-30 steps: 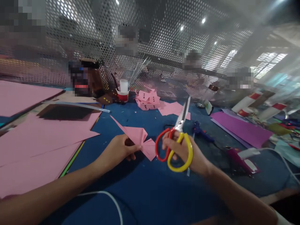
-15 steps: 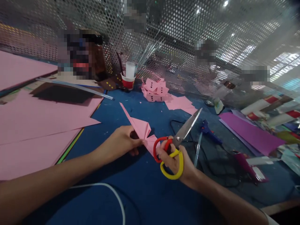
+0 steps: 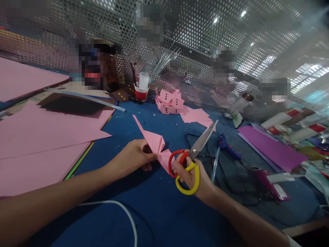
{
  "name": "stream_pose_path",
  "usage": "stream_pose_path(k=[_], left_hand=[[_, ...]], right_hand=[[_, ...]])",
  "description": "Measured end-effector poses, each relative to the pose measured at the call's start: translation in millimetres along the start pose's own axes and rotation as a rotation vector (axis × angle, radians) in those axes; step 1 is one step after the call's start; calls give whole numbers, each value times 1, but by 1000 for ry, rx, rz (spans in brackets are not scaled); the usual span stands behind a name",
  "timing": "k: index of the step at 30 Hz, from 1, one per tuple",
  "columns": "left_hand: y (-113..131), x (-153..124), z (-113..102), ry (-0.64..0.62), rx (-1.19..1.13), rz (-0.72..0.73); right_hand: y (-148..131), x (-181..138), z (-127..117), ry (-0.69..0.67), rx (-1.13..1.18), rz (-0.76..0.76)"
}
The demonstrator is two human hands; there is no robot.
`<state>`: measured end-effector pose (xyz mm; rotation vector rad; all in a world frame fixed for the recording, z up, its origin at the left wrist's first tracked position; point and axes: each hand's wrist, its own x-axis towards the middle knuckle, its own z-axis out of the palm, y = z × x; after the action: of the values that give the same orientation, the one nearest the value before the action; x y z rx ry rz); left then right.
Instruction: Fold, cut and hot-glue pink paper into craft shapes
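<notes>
Folded pink paper [image 3: 155,142], just above the blue table [image 3: 164,212], between left hand [image 3: 132,153] and right hand [image 3: 203,176]. Pinched tightly at the narrow waist by left thumb and fingers; far side of the grip hidden behind the paper, curled lower fingers only partly visible. Right edge also covered, behind a red handle loop and right fingertips; cannot tell whether touching or merely overlapping. Right hand closed around the handles of red-and-yellow scissors [image 3: 194,153], with some fingers lost from sight among the loops. Blades seemingly together, aimed up and to the right, away from the paper.

Points with a long, thin tip to the upper left, away from the body; widens into a pleated fan above the waist, and into another toward the lower right. Long axis on a diagonal, from upper left down to lower right.

To the left, large pink sheets [image 3: 46,137], cut off by the frame edge, partly beneath a dark sheet [image 3: 74,104]. Beyond the paper, a stack of dotted pink pieces [image 3: 169,102], overlapped and hard to count. Beside the scissors, a blue glue gun [image 3: 228,147]. Near the bottom, a white cord [image 3: 110,202], running out of view.
</notes>
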<state>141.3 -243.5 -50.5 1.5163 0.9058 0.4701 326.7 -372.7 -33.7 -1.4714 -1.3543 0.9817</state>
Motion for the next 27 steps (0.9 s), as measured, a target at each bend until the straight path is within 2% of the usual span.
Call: stream_pose_path(k=[11, 21, 24, 27], left_hand=[[2, -1, -1, -9, 48, -12], [2, 0, -3, -37, 109, -48], [1, 1, -4, -63, 126, -49], [6, 0, -6, -88, 34, -41]], right_hand=[[-4, 4, -4, 48, 43, 46], [-2, 5, -12, -5, 29, 26], [-14, 11, -29, 28, -137, 34], [-27, 25, -59, 149, -572, -4]])
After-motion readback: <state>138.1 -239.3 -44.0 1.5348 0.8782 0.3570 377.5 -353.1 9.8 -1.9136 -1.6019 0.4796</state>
